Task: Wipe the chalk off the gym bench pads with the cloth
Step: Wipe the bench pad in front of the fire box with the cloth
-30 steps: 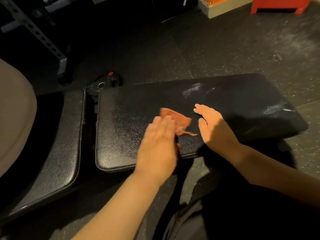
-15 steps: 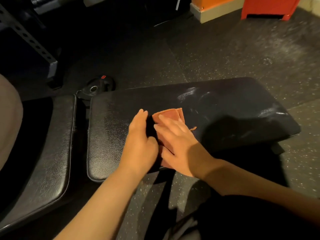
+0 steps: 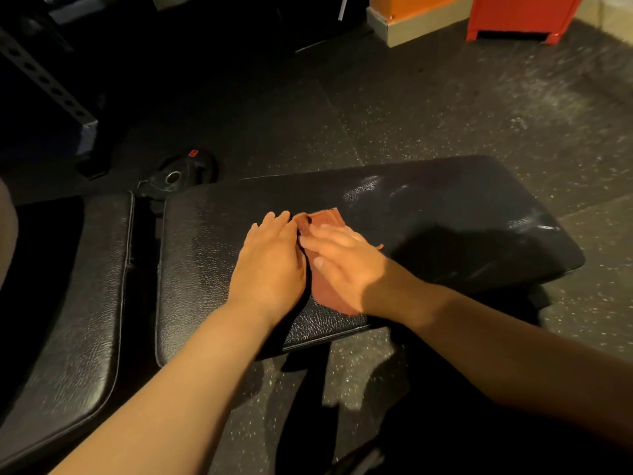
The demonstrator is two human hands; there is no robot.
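- Cloth (image 3: 330, 293): reddish, lying on the long bench pad (image 3: 445, 241) at frame centre. A second ago it is a small crumpled patch; it now lies drawn out as a strip running toward the pad's near edge, with its far corner turned up.
- Right hand (image 3: 346, 269): a second ago resting on bare pad to the right of the cloth and apart from it; it now lies flat on top of the cloth, fingers nearly straight, pressing rather than gripping.
- Left hand (image 3: 270, 265): earlier covering the cloth, it now lies just beside it on the left. Its fingers are extended, and their tips touch the turned-up corner. No curl around the fabric is visible.
- Meaning for the task: the cloth appears to have passed from left hand to right and been spread, which reads as preparation for a wiping stroke, not the stroke itself.
- Pale smears (image 3: 363, 192): toward the pad's upper right, with more near its right end (image 3: 534, 226). Probably chalk, though sheen cannot be ruled out. Both lie well apart from the cloth, so most of this pad likely remains to be wiped.
- Second pad (image 3: 78, 303): lower left of the frame, untouched by either hand.
- Surroundings: weight plate (image 3: 185, 173) on the floor beyond the gap between the pads; red box (image 3: 520, 15) at upper right.
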